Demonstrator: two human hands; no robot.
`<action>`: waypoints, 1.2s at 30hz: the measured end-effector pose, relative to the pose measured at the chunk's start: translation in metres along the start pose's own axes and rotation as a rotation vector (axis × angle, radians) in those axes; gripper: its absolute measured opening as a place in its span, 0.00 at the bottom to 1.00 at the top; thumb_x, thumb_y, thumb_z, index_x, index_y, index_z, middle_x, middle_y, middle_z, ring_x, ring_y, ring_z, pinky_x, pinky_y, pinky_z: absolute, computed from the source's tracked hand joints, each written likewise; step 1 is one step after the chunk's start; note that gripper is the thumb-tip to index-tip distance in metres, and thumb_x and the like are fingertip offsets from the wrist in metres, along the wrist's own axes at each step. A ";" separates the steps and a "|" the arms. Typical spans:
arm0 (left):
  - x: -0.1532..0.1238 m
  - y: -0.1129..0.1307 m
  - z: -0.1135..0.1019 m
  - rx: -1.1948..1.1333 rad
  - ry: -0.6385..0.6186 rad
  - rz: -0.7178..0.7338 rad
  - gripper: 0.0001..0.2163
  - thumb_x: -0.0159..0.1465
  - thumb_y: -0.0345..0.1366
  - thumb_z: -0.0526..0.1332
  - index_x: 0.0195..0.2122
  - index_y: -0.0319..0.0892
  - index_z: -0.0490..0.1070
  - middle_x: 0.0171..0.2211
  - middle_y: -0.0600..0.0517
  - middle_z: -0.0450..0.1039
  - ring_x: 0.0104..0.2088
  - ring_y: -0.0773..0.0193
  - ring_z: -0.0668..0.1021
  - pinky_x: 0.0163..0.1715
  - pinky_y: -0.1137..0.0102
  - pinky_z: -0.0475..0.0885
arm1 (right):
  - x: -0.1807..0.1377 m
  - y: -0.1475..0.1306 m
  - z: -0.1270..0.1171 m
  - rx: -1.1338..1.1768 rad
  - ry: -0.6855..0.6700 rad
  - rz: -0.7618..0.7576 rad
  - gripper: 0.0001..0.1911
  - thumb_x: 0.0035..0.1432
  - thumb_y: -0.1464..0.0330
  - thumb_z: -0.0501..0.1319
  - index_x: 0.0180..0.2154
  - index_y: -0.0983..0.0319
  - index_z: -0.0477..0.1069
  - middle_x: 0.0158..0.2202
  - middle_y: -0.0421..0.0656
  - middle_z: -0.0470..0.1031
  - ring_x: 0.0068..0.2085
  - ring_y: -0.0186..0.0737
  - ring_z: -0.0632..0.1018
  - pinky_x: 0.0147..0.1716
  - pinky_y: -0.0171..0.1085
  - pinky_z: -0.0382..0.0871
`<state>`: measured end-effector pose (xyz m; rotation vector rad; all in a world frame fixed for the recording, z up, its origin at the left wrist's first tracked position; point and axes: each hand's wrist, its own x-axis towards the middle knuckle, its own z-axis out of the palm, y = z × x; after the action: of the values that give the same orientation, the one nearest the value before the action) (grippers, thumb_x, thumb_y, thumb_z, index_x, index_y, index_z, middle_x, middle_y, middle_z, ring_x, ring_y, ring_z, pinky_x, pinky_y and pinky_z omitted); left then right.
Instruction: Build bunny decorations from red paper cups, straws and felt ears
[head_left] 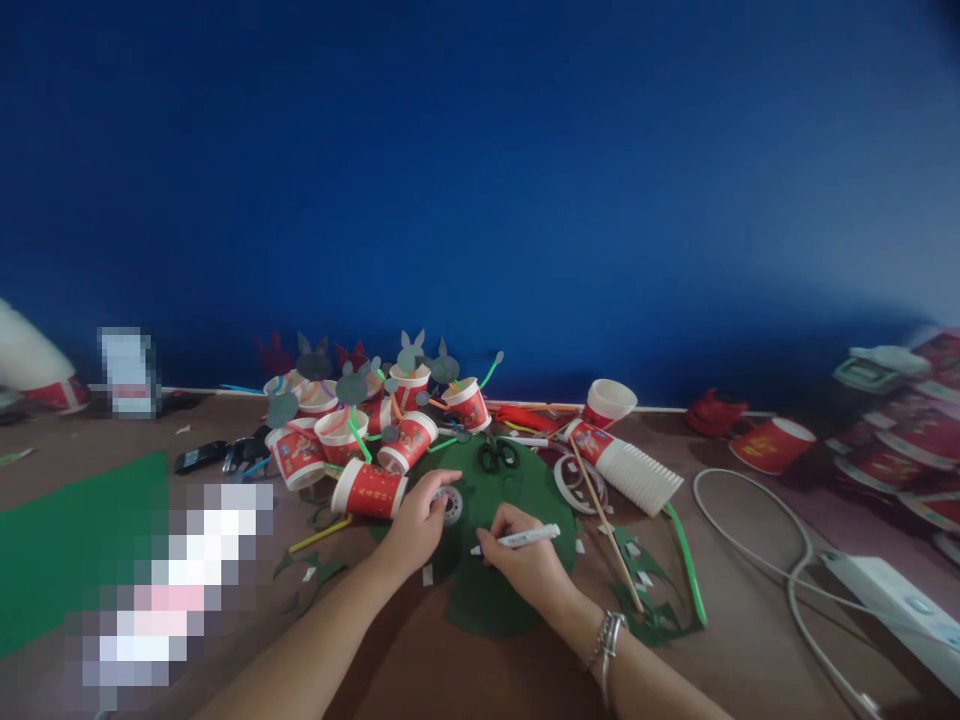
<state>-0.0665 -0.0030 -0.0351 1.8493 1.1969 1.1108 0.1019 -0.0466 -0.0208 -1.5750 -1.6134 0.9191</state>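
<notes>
My right hand (529, 565) grips a white marker (534, 536), its dark tip pointing left just above the green paper (491, 605). My left hand (418, 522) curves around a small tape roll (450, 504) lying flat on the green paper, thumb at its near side and a finger reaching past its far edge. Beyond both hands, black-handled scissors (498, 456) rest on the same paper. A red paper cup (369, 490) lies on its side beside my left hand. Right of the scissors is a larger tape roll (580, 483).
Several red cups with grey paper animal heads (352, 383) crowd the back left. A stack of paper cups (626, 465), a wooden stick (609, 530) and a green pipe cleaner (686, 565) lie right. Farther right are a white cable (799, 585) and a power strip (892, 600).
</notes>
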 end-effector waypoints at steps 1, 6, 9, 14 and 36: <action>0.000 -0.001 0.000 0.004 0.001 0.006 0.16 0.59 0.27 0.50 0.47 0.41 0.68 0.47 0.47 0.72 0.50 0.61 0.73 0.52 0.64 0.66 | 0.000 0.000 0.000 -0.006 0.001 -0.007 0.12 0.49 0.67 0.58 0.18 0.59 0.57 0.14 0.35 0.63 0.19 0.31 0.63 0.19 0.31 0.53; 0.000 -0.005 0.001 0.022 0.001 0.029 0.17 0.59 0.25 0.49 0.47 0.42 0.68 0.47 0.48 0.73 0.50 0.62 0.73 0.52 0.65 0.66 | 0.000 0.002 0.000 -0.009 -0.006 -0.015 0.12 0.49 0.67 0.58 0.19 0.59 0.57 0.14 0.35 0.63 0.19 0.31 0.62 0.19 0.31 0.53; 0.000 -0.005 0.001 0.025 0.005 0.036 0.18 0.58 0.25 0.48 0.47 0.41 0.68 0.47 0.48 0.73 0.49 0.62 0.73 0.52 0.65 0.66 | 0.000 0.002 0.001 -0.024 0.008 -0.021 0.12 0.48 0.68 0.57 0.18 0.59 0.57 0.14 0.34 0.62 0.19 0.31 0.61 0.19 0.31 0.52; 0.000 -0.004 0.000 0.023 0.002 0.034 0.18 0.58 0.25 0.48 0.47 0.41 0.68 0.47 0.47 0.73 0.49 0.62 0.73 0.52 0.65 0.67 | 0.001 0.002 0.001 -0.036 0.009 -0.029 0.12 0.48 0.68 0.57 0.18 0.59 0.56 0.14 0.34 0.61 0.19 0.31 0.60 0.19 0.31 0.51; 0.000 -0.002 0.001 0.033 -0.003 0.025 0.18 0.58 0.25 0.48 0.46 0.41 0.69 0.46 0.48 0.73 0.49 0.61 0.74 0.52 0.62 0.67 | -0.001 -0.002 0.000 -0.066 -0.001 -0.062 0.12 0.47 0.68 0.60 0.18 0.60 0.58 0.16 0.35 0.63 0.20 0.31 0.63 0.20 0.30 0.53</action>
<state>-0.0667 -0.0023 -0.0371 1.8956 1.2003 1.1079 0.1007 -0.0480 -0.0194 -1.5600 -1.6996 0.8421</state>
